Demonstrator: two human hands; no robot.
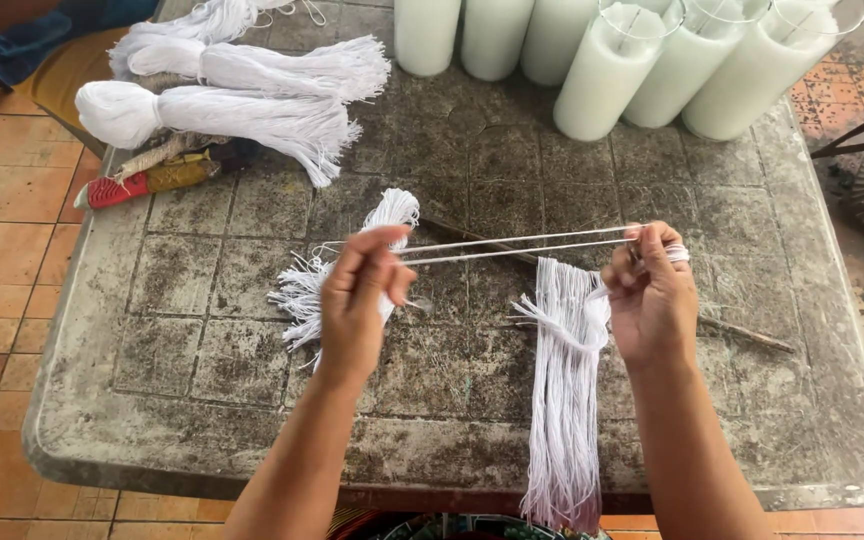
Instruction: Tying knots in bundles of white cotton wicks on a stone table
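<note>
Grimy grey surface [202, 400] is carrying wick bundles [252, 110] at 11 o'clock and glass candles [602, 70] at 1 o'clock. Both hands, left hand [360, 300] and right hand [652, 300], are pinching taut white strings [522, 243]; a sorted hank [564, 390] is lying at 5 o'clock, a loose tuft [302, 290] seemingly remaining.

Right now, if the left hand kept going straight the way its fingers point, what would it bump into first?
The left hand points right, along the taut white strings. It would probably meet the right hand holding their other end first, though depth is hard to judge from above.
</note>
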